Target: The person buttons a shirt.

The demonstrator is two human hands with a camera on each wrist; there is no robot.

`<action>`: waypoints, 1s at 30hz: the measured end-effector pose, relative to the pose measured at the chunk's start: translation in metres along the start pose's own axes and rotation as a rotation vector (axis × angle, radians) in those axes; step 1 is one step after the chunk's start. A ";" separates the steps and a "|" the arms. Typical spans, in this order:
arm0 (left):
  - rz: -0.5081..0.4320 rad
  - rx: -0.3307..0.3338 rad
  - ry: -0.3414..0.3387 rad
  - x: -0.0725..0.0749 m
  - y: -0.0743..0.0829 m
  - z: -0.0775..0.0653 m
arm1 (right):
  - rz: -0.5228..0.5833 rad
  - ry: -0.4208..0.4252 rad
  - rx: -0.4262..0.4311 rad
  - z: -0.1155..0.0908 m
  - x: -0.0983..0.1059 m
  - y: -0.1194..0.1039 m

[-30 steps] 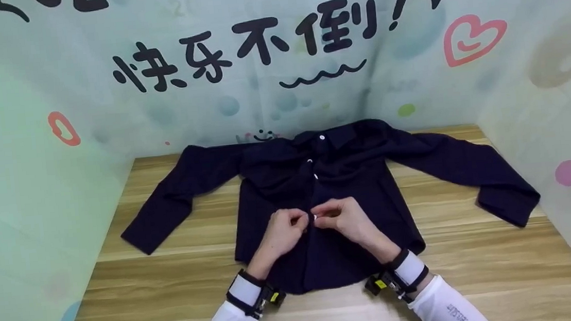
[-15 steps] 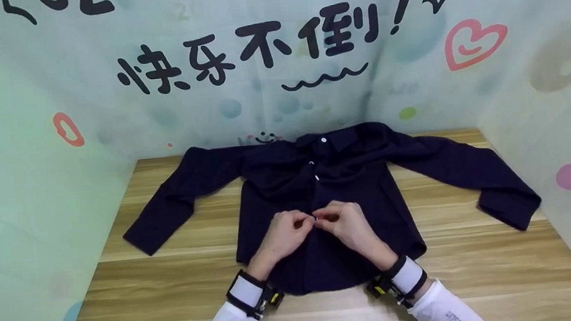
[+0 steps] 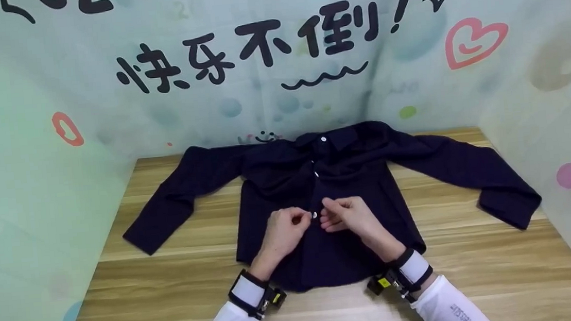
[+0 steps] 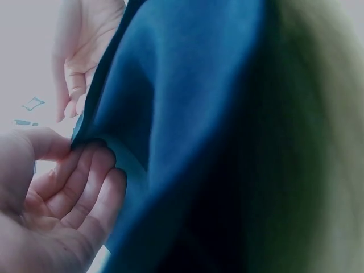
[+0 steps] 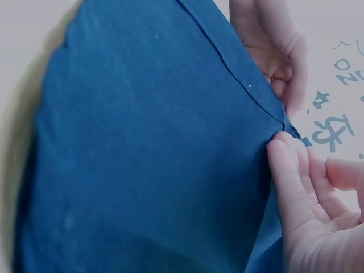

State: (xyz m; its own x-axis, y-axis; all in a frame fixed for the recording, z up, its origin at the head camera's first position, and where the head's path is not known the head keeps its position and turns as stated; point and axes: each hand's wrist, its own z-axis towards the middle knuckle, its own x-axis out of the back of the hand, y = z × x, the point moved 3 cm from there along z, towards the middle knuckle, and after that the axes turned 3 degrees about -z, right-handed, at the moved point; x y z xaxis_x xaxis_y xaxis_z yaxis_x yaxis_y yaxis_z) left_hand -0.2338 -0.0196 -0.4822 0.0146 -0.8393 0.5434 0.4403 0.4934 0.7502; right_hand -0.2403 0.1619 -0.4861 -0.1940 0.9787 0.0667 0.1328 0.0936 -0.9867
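Observation:
A dark navy long-sleeved shirt (image 3: 278, 192) lies spread on the table, collar at the back. My left hand (image 3: 284, 231) pinches the edge of its front between thumb and forefinger, raising the cloth in the left wrist view. A white button (image 3: 314, 215) shows right at those fingertips. Just right of it is my right hand (image 3: 353, 220), thumb apart from the other fingers. In the right wrist view the fingertips of this right hand (image 5: 301, 187) touch the shirt's edge (image 5: 170, 125), with nothing gripped. Farther up the front sit more white buttons, one at the collar (image 3: 323, 139).
The wood-grain table (image 3: 172, 289) carries the shirt, its left sleeve (image 3: 161, 213) and right sleeve (image 3: 472, 165) stretched out to both sides. A printed cloth backdrop (image 3: 239, 102) stands behind and along both sides.
Both hands' fingertips met around the button half a second ago. Now the right hand has let go and moved slightly right, its thumb lifted, leaving the button visible; the left hand keeps its pinch.

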 end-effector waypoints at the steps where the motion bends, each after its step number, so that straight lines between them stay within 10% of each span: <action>1: 0.012 0.001 0.005 -0.001 0.000 0.000 | -0.007 -0.012 -0.009 0.000 0.000 0.001; 11: 0.063 -0.070 0.022 -0.002 0.005 -0.001 | -0.098 -0.101 0.083 0.002 -0.003 0.003; 20: -0.258 0.135 -0.117 0.001 -0.005 0.004 | 0.031 -0.205 0.060 0.007 0.003 0.010; 30: -0.244 0.106 -0.193 -0.001 -0.005 0.002 | -0.143 -0.038 0.107 0.001 0.000 0.004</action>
State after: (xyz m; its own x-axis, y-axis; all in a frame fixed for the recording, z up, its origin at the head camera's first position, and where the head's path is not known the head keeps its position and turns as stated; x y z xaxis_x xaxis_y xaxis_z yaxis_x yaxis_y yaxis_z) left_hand -0.2375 -0.0211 -0.4858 -0.2551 -0.8818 0.3966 0.3138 0.3125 0.8966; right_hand -0.2411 0.1620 -0.4904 -0.2407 0.9489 0.2039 -0.0025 0.2094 -0.9778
